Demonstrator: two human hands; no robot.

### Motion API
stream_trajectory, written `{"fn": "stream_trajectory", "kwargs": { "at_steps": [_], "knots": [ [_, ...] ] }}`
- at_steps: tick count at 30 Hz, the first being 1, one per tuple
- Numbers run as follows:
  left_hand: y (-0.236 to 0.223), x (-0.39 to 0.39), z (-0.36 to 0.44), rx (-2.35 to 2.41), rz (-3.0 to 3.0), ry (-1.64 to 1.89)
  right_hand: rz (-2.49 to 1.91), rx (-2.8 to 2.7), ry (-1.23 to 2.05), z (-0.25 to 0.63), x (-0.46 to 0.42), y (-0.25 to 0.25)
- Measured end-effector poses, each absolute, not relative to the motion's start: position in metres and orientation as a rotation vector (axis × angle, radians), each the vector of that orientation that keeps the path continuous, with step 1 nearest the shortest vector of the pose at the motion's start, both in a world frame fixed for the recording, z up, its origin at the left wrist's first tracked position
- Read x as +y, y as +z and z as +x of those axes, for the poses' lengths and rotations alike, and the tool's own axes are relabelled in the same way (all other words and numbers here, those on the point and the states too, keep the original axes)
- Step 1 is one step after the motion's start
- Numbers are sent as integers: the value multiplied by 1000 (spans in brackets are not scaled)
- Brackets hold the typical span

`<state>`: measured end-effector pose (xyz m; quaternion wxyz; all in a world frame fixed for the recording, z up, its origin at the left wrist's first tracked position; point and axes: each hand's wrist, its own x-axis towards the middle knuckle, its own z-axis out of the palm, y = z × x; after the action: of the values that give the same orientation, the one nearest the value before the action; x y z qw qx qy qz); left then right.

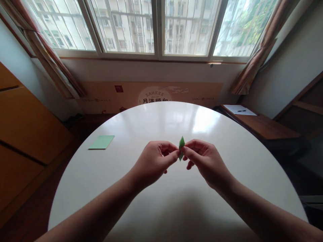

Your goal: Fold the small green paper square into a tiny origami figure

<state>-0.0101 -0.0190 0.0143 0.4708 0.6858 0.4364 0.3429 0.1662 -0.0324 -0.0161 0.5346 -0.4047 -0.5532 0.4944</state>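
Observation:
A small piece of folded green paper (pixel 182 142), narrow and pointed at top and bottom, is held above the middle of the white round table (pixel 156 215). My left hand (pixel 156 159) pinches its left side between thumb and forefinger. From the other side my right hand (pixel 204 158) pinches it too, its lower fingers curled underneath. Fingertips cover the middle of the folded paper. Left of my hands, a stack of light green square paper (pixel 101 142) lies flat on the table.
Beyond the table's right edge stands a brown wooden bench (pixel 275 129) with a white sheet (pixel 239 110) and a pen (pixel 241 111) on it. A wooden cabinet (pixel 27 134) is at the left. Barred windows (pixel 123 27) with curtains rise behind a printed board (pixel 101 90).

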Motion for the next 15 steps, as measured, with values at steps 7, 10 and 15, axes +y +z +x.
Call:
{"fn": "stream_trajectory", "kwargs": {
  "at_steps": [7, 10, 15],
  "knots": [
    [12, -16, -12, 1039, 1679, 801, -972, -1347, 1167, 166, -32, -18],
    [14, -15, -13, 1048, 1693, 789, -985, -1354, 1148, 166, -32, -18],
    [19, -16, -14, 1080, 1692, 897, -1021, -1415, 1108, 164, -35, -15]
  ]
}}
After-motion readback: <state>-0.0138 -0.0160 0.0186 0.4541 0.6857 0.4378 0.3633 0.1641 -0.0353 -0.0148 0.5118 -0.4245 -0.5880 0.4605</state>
